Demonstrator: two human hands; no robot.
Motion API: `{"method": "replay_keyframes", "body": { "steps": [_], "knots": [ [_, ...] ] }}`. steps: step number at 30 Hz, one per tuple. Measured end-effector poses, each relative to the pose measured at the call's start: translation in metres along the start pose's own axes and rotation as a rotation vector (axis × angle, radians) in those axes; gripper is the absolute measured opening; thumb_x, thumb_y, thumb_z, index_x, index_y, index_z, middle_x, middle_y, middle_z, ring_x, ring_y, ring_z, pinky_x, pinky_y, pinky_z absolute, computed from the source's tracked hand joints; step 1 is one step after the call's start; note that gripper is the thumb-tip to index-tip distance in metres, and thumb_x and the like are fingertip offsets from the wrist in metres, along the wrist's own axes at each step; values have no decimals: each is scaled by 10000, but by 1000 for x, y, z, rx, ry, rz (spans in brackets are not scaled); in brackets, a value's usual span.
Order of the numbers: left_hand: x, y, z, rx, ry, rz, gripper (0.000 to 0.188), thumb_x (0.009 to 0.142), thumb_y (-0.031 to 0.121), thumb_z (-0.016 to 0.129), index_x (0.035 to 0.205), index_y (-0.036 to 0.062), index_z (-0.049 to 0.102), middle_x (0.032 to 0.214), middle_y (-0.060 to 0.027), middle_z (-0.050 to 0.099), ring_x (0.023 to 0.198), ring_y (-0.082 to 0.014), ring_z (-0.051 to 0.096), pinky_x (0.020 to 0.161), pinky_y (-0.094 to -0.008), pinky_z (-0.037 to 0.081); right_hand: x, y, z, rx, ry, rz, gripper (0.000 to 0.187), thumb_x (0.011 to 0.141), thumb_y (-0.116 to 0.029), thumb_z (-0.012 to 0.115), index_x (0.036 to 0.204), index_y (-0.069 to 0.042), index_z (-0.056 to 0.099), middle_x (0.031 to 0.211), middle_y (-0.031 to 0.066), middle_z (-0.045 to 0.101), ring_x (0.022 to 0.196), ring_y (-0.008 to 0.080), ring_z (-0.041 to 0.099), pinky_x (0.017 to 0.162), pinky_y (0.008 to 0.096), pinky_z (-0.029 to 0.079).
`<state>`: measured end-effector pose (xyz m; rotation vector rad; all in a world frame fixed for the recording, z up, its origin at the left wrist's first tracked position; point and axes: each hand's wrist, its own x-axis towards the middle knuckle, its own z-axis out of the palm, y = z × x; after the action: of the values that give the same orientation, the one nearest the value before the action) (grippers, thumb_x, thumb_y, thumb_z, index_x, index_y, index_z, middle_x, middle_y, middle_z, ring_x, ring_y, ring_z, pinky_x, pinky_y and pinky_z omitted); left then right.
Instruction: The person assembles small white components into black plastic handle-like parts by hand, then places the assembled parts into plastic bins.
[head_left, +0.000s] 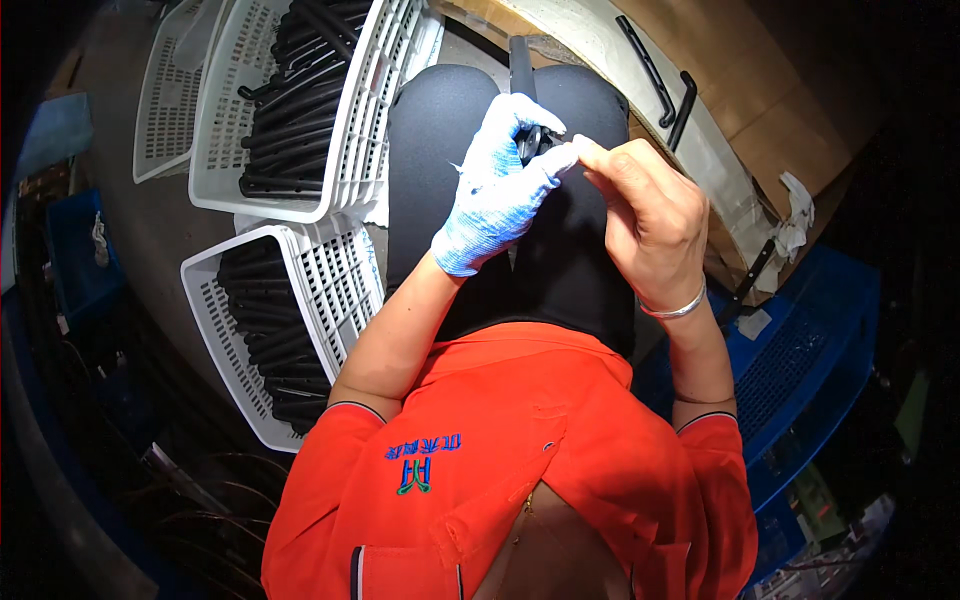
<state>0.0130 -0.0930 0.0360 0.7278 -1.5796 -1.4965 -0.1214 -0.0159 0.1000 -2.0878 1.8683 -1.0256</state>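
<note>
My left hand (498,190), in a light blue knitted glove, is closed round a long black bar-shaped part (520,66) above my lap. One end of the part points away from me, between my knees; the near end is partly hidden by the glove. My bare right hand (655,215), with a bracelet on the wrist, is just to the right. Its thumb and forefinger pinch together at the gloved thumb's tip. Anything between those fingertips is too small or hidden to make out.
On the left, a white plastic basket (335,165) and a nearer white basket (300,290) hold many black bars. Two bent black bars (648,70) lie on the pale surface at the far right, beside cardboard (755,80). A blue crate (800,350) stands at the right.
</note>
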Motion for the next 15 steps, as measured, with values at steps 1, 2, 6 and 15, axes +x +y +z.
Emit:
{"method": "replay_keyframes", "body": {
  "steps": [1, 2, 6, 15],
  "knots": [
    [-1, 0, 1, -42, 13, -21, 233, 777, 42, 674, 966, 51, 537, 858, -29, 474, 712, -82, 488, 626, -222, 442, 0, 0, 0, 7, 1, -2, 397, 636, 192, 538, 971, 1, 632, 707, 116, 564, 624, 219, 603, 562, 273, 460],
    [-1, 1, 1, -42, 13, -22, 233, 777, 42, 674, 966, 51, 537, 858, -29, 474, 712, -82, 488, 626, -222, 442, -1, 1, 1, 15, 2, -4, 392, 647, 183, 546, 981, -4, 630, 709, 116, 564, 620, 221, 601, 556, 274, 457],
    [1, 1, -1, -4, 7, -19, 246, 777, 60, 687, 965, 51, 528, 827, -24, 492, 684, -78, 504, 593, -219, 448, -3, 4, 4, 41, -12, 18, 316, 731, 147, 554, 1001, -5, 616, 751, 108, 591, 651, 196, 608, 578, 262, 460],
    [-1, 10, 3, -86, -7, -211, 339, 755, 32, 686, 1043, 57, 510, 831, -32, 543, 684, -78, 530, 618, -215, 449, 3, 5, 3, 322, 67, 297, 149, 854, 7, 587, 1001, 31, 592, 845, 49, 610, 738, 85, 550, 668, 202, 438]
  ]
}}
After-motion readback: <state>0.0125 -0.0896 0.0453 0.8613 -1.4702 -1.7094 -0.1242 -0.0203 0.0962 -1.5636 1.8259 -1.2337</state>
